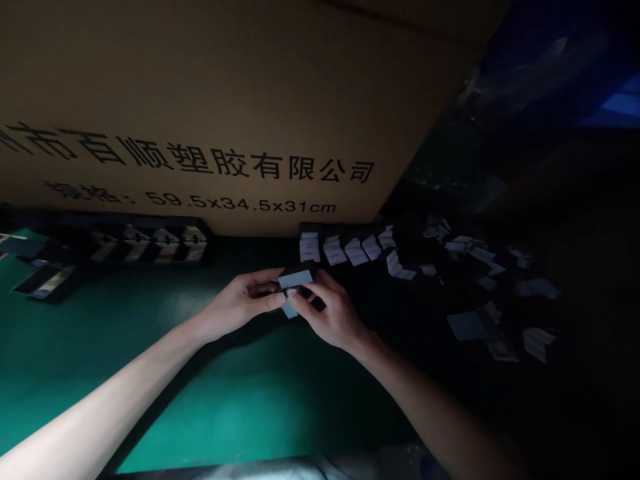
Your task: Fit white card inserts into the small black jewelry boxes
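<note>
Held in front of me above the green tabletop (220, 407) is a small dark box with pale grey-blue faces (295, 279). It looks hinged, with one pale face above and another below. My left hand (245, 300) grips its left side, thumb pressed near the middle. On the other side, my right hand (330, 310) has its fingers closed around the box, and its thumb almost meets the left one. The fingers hide much of the box, so its inside cannot be made out.
A large cardboard carton (210, 87) with black printing stands behind. At its foot, open dark boxes (165, 243) line up on the left, and several dark pieces with white faces (356, 252) on the right. More loose pieces (467, 327) lie scattered in shadow.
</note>
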Demonstrator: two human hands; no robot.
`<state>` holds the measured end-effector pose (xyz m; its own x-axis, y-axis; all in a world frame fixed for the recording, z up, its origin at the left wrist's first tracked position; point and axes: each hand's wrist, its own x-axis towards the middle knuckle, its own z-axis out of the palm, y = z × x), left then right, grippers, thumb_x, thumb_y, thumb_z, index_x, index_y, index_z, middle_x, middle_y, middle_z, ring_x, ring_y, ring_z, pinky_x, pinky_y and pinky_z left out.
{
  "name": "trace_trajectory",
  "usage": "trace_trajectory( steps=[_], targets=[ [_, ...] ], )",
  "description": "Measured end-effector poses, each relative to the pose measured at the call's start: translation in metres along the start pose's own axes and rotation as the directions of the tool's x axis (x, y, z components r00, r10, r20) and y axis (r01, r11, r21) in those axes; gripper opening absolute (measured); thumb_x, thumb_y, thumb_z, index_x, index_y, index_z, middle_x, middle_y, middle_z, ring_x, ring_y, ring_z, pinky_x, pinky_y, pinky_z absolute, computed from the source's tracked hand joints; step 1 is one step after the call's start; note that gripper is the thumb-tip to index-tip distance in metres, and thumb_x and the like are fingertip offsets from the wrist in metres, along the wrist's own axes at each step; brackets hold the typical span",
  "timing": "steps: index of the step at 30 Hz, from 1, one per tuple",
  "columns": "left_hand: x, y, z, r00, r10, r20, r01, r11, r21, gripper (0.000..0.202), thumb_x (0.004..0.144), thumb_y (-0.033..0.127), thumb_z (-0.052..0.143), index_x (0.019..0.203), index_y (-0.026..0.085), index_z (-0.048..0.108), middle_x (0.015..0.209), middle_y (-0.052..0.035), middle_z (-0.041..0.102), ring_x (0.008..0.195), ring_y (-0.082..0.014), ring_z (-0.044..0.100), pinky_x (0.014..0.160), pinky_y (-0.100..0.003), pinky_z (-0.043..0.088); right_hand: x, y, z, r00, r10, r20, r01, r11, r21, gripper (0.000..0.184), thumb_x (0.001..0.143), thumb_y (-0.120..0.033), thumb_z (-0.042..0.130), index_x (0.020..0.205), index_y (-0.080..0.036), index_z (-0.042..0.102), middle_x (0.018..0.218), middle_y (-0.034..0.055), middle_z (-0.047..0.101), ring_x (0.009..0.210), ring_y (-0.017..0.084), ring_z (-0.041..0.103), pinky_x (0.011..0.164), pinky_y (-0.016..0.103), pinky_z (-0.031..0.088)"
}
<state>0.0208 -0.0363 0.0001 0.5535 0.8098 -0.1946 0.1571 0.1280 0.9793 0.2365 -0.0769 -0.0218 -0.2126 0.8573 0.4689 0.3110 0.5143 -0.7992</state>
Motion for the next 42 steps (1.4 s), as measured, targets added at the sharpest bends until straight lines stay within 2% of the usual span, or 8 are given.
trace_trajectory(
  steps=[4, 8, 12, 16, 22, 29, 37, 42],
  targets=[
    [0.0, -0.002, -0.001, 0.995, -0.052, -0.08, 0.051, 0.999, -0.018, 0.071, 0.082, 0.055, 0.083, 0.142, 0.021, 0.065, 0.133, -0.0163, 0.073, 0.123, -0.0352, 0.069, 0.1, -0.045, 0.059, -0.002, 0.002, 0.002, 0.999, -0.016, -0.029, 0.016, 1.0, -0.006, 0.019, 0.1, -0.03, 0.066, 0.116, -0.024, 0.074, 0.113, 0.0071, 0.071, 0.101, 0.015, 0.073, 0.08, 0.024, 0.067],
    [-0.001, -0.001, -0.001, 0.994, -0.057, -0.096, 0.054, 0.998, -0.03, 0.073, 0.082, 0.057, 0.082, 0.142, 0.021, 0.06, 0.14, -0.0176, 0.068, 0.126, -0.0338, 0.067, 0.104, -0.045, 0.058, -0.007, 0.004, 0.004, 0.997, -0.049, -0.061, 0.046, 0.998, -0.052, 0.024, 0.1, -0.029, 0.067, 0.123, -0.024, 0.07, 0.114, 0.0059, 0.076, 0.099, 0.015, 0.076, 0.086, 0.025, 0.067],
    [-0.001, 0.002, 0.0, 0.997, -0.021, -0.068, 0.015, 0.997, -0.075, 0.059, 0.086, 0.059, 0.077, 0.127, 0.02, 0.061, 0.127, -0.0169, 0.073, 0.111, -0.0296, 0.072, 0.093, -0.04, 0.061, -0.007, 0.006, 0.003, 0.998, -0.043, -0.036, 0.042, 0.998, -0.037, 0.024, 0.103, -0.029, 0.061, 0.126, -0.024, 0.066, 0.111, 0.0046, 0.079, 0.086, 0.013, 0.078, 0.074, 0.021, 0.066],
    [-0.001, 0.004, 0.0, 0.999, 0.0, -0.038, -0.002, 0.999, -0.044, 0.046, 0.091, 0.059, 0.072, 0.111, 0.018, 0.064, 0.103, -0.0112, 0.075, 0.093, -0.0232, 0.072, 0.082, -0.034, 0.059, -0.005, 0.008, -0.003, 0.996, -0.079, 0.031, 0.082, 0.99, -0.112, 0.025, 0.107, -0.025, 0.05, 0.127, -0.025, 0.066, 0.107, 0.0042, 0.081, 0.09, 0.014, 0.08, 0.077, 0.022, 0.066],
    [-0.002, 0.01, 0.001, 1.0, -0.009, -0.026, 0.01, 0.999, 0.038, 0.043, 0.095, 0.06, 0.065, 0.101, 0.017, 0.067, 0.089, -0.0065, 0.071, 0.081, -0.0177, 0.066, 0.077, -0.029, 0.055, -0.007, 0.002, -0.008, 0.948, -0.318, 0.025, 0.298, 0.855, -0.424, 0.024, 0.103, -0.022, 0.062, 0.127, -0.02, 0.066, 0.091, 0.0042, 0.082, 0.073, 0.015, 0.079, 0.065, 0.023, 0.062],
    [-0.002, 0.016, 0.006, 0.999, 0.029, -0.034, -0.025, 0.994, 0.104, 0.047, 0.095, 0.063, 0.062, 0.098, 0.017, 0.067, 0.084, -0.006, 0.069, 0.077, -0.0178, 0.064, 0.074, -0.029, 0.056, -0.007, -0.007, -0.004, 0.898, -0.44, 0.0, 0.382, 0.78, -0.495, 0.038, 0.1, -0.012, 0.061, 0.137, -0.019, 0.058, 0.105, 0.0085, 0.081, 0.092, 0.02, 0.081, 0.079, 0.029, 0.069],
    [-0.001, 0.013, 0.006, 0.999, 0.023, -0.026, -0.021, 0.997, 0.072, 0.042, 0.095, 0.059, 0.065, 0.099, 0.018, 0.068, 0.085, -0.003, 0.067, 0.078, -0.016, 0.064, 0.073, -0.026, 0.054, -0.005, -0.005, -0.005, 0.889, -0.452, 0.072, 0.413, 0.724, -0.553, 0.023, 0.094, -0.006, 0.059, 0.108, -0.024, 0.065, 0.094, 0.0027, 0.08, 0.073, 0.016, 0.076, 0.066, 0.028, 0.064],
    [-0.001, 0.011, 0.005, 1.0, 0.021, -0.013, -0.02, 0.998, 0.06, 0.039, 0.096, 0.057, 0.065, 0.098, 0.018, 0.067, 0.084, -0.0022, 0.065, 0.075, -0.0144, 0.061, 0.071, -0.025, 0.052, -0.004, -0.003, -0.008, 0.881, -0.459, 0.113, 0.438, 0.702, -0.561, 0.019, 0.094, -0.006, 0.059, 0.102, -0.022, 0.064, 0.095, 0.0023, 0.08, 0.068, 0.014, 0.072, 0.062, 0.028, 0.06]
  ],
)
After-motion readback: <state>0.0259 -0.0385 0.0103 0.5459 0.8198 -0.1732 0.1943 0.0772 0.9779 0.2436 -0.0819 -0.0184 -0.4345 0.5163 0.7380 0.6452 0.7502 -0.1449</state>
